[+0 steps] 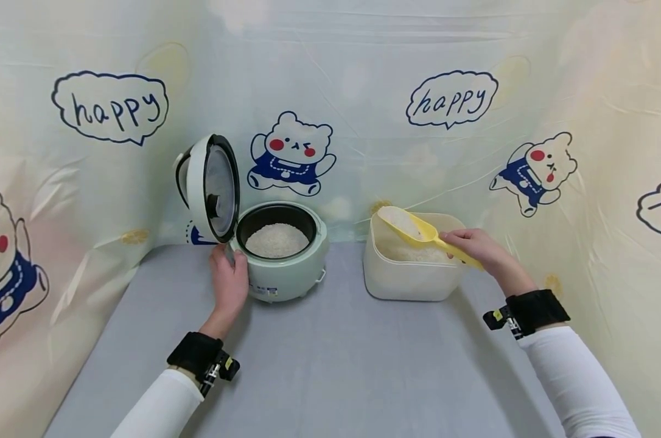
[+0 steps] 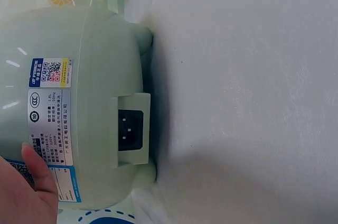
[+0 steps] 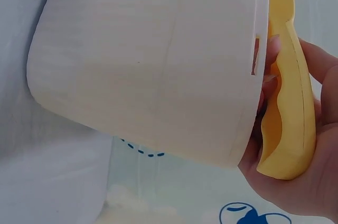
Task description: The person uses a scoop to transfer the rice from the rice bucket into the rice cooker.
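Observation:
A pale green rice cooker stands on the left with its lid raised and white rice in the dark inner pot. My left hand rests against the cooker's left side; in the left wrist view its thumb lies by the labels, other fingers mostly out of sight. My right hand grips the handle of a yellow scoop, which carries a heap of rice over a white bin. More rice shows inside the bin. In the right wrist view, fingers curl round the scoop handle.
Both containers stand on a grey tabletop, a gap between them. A curtain printed with bears hangs close behind. A power socket sits low on the cooker's side.

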Available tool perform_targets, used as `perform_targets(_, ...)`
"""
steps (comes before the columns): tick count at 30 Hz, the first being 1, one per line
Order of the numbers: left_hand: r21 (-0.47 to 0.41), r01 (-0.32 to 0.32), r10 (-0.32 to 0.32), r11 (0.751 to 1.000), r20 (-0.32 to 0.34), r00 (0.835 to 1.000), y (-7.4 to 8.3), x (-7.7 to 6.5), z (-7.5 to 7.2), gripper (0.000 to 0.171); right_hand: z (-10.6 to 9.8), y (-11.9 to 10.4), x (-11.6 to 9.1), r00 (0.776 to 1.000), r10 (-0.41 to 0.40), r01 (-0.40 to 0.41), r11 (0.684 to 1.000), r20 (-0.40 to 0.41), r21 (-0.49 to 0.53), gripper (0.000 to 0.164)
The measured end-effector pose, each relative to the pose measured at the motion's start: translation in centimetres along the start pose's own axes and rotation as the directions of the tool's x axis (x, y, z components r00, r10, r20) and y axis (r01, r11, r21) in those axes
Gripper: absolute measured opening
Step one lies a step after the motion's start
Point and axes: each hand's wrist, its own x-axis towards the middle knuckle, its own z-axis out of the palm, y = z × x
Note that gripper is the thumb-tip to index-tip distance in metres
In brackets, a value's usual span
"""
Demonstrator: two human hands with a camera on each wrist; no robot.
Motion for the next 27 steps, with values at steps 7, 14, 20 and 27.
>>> perform_targets(7,-0.014,-0.021,0.021,1.0,-0.004,1.0,-0.1,0.1,0.1,0.057,0.3,-1.1,-0.1,1.0,0.001,-0.001,1.0,-0.002,-0.007,0.057)
perform_targets(14,-0.011,-0.017,0.017,1.0,-0.003,1.0,-0.2,0.2,0.2,0.057,0.5,-3.7,0.9,0.999,-0.02,0.021,0.999,0.031,-0.047,0.055)
perform_targets(20,-0.004,-0.008,0.008,1.0,-0.007,1.0,-0.1,0.1,0.0,0.057,1.3,-6.6,2.3,0.995,-0.074,0.079,0.994,0.072,-0.068,0.052)
perform_targets(27,0.003,-0.021,0.021,1.0,-0.007,1.0,0.1,0.0,0.0,0.057,2.6,-11.1,4.0,0.988,-0.104,0.115,0.989,0.111,-0.094,0.047)
